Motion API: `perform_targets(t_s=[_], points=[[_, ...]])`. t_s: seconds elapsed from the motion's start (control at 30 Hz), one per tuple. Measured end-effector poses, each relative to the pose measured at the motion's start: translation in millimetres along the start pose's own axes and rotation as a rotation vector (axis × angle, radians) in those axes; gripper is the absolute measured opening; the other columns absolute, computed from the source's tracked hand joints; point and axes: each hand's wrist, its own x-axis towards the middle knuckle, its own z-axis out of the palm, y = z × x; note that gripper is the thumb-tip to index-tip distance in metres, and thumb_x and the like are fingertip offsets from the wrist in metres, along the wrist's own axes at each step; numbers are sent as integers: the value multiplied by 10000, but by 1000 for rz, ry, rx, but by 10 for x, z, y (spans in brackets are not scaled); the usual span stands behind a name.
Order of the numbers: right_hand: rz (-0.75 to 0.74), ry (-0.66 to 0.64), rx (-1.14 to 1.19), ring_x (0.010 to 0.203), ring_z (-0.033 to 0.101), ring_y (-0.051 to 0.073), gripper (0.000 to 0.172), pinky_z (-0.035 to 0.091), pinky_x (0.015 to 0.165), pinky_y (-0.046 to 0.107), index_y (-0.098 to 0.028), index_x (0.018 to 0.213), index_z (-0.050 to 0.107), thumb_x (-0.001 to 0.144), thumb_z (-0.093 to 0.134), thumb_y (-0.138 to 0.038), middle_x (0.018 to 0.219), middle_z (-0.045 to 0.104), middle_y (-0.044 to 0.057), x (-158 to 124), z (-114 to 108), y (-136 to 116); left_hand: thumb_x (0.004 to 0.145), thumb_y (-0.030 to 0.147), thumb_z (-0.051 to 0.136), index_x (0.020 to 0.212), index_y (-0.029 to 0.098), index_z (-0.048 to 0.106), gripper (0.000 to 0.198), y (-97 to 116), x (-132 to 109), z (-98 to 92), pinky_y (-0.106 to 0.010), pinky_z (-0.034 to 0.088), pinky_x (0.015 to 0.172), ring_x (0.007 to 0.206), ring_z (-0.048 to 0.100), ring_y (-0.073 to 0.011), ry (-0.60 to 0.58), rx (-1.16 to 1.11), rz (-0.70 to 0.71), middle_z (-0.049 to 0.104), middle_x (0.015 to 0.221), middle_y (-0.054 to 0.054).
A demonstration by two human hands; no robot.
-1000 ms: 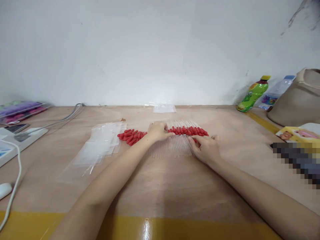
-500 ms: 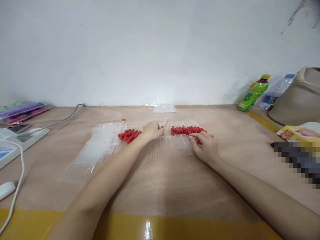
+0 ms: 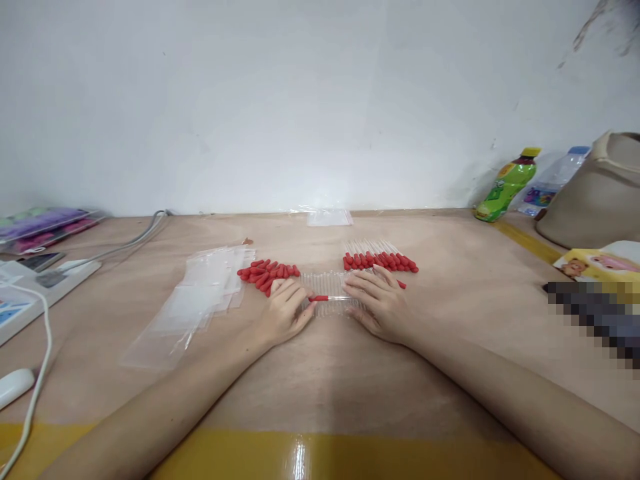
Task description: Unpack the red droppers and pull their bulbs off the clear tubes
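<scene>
My left hand (image 3: 287, 308) pinches the red end of a thin red-ended stick (image 3: 319, 299), held level over the middle. A narrow clear tube (image 3: 339, 298) runs on from its red part to my right hand (image 3: 380, 301), whose curled fingers hide the tube's far end. Beneath both hands lies a row of clear tubes (image 3: 327, 283) side by side. A heap of red pieces (image 3: 263, 270) is beside my left hand. Just beyond my right hand is a row of red-ended sticks (image 3: 377, 260), pale tips pointing at the wall. One red end pokes out by the right fingers.
Overlapping clear plastic bags (image 3: 195, 300) lie on the left, and another small bag (image 3: 329, 217) by the wall. Further left are a power strip (image 3: 55, 277) and cable. A green bottle (image 3: 507, 185), a beige bag (image 3: 595, 193) and a yellow packet (image 3: 600, 265) stand right.
Both hands have drawn nearer to me and come together over the clear tubes. The left has left the pale stick's spot; a red-ended stick with a clear tube now spans the hands.
</scene>
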Motion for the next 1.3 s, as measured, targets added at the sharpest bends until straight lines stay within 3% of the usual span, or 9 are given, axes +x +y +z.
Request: perform_targets(t_s=[0.17,0.3,0.53,0.8,1.3], points=[[20,41,43,996,558,174,143,268,1005,446,-224,883,642,839,508,-246,911,681,-1,36,65,-57,805,242,534,905,178,561,121,44,27,16,-327,366,729,801,550,-168,-4,-54,26,636,861,-43],[14,25,73,965,557,167,140,286,984,433,-235,869,647,836,511,-239,905,680,-8,45,63,-89,800,328,568,1031,199,574,264,90,67,26,-345,379,815,986,535,-205,-43,-43,87,618,1050,-70],[-16,-6,109,945,571,176,173,288,989,457,-221,940,634,830,526,-297,935,678,11,32,66,-99,839,212,532,944,172,584,124,171,93,76,-309,399,772,931,584,-170,9,-6,202,676,926,-34],[-122,44,236,845,606,136,143,460,868,341,-178,854,621,848,478,-183,850,679,39,22,98,-114,839,200,511,938,184,592,130,190,73,44,-331,373,859,1025,569,-179,-55,-2,241,677,938,-35],[-206,102,209,967,583,155,163,441,943,364,-164,953,592,822,503,-123,900,672,54,-95,96,-95,852,175,495,884,171,588,98,233,68,-31,-338,356,846,1020,577,-185,-83,-33,253,691,846,-26]])
